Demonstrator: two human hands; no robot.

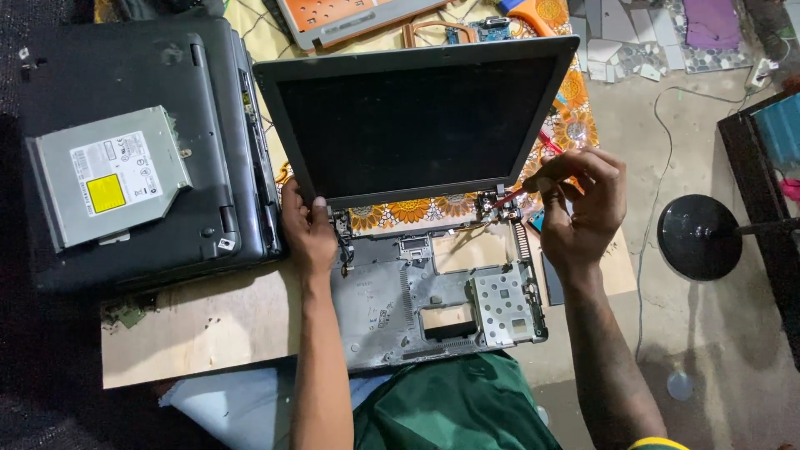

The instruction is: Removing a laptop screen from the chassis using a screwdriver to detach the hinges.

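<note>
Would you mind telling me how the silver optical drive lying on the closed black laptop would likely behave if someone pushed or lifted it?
The optical drive looks like a flat metal-cased slab, so probably stiff and fairly light. It lies flat on the smooth lid of the closed laptop, so a push would likely slide it, not tip or roll it. Its thin edges may be awkward to grip.

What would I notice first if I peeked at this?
First, the big dark laptop screen standing open in the middle, with the left hand steadying its lower corner. The right hand works a red screwdriver at the hinge, above the stripped grey laptop base. At far left, a silver disc drive lies on another black laptop.
</note>
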